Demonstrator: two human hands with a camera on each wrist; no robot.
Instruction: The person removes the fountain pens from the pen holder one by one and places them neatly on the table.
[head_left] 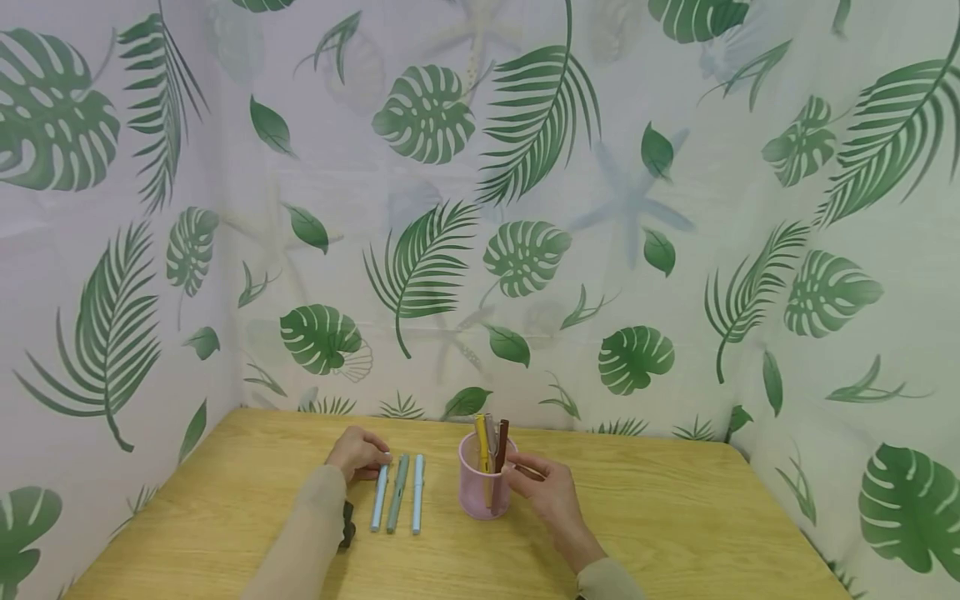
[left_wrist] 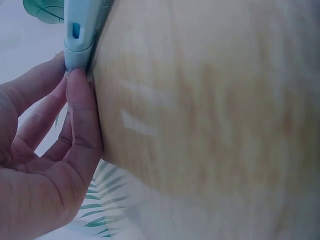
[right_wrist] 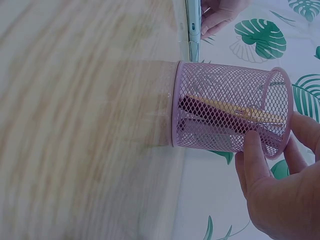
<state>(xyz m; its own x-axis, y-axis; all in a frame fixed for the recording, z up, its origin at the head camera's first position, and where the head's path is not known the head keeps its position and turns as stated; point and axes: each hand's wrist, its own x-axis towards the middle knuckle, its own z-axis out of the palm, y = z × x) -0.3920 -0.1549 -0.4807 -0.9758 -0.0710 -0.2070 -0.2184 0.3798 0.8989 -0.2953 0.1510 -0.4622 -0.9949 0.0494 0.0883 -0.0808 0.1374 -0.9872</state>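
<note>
A pink mesh pen holder (head_left: 474, 492) stands upright on the wooden table. Inside it lean a yellow pen (head_left: 482, 442), a grey pen (head_left: 491, 435) and a dark brown pen (head_left: 502, 446). My right hand (head_left: 551, 498) holds the holder by its right side near the rim, the thumb (right_wrist: 254, 150) against the mesh. To the left, three pens lie side by side: a light blue pen (head_left: 379, 500), a grey-green pen (head_left: 398, 493) and another light blue pen (head_left: 417, 496). With thumb and fingertips, my left hand (head_left: 358, 452) pinches the far end of the leftmost one.
The wooden table (head_left: 637, 517) reaches back to a white curtain (head_left: 540, 367) printed with green leaves, which also hangs along both sides. A dark band (head_left: 348, 525) sits at the left wrist.
</note>
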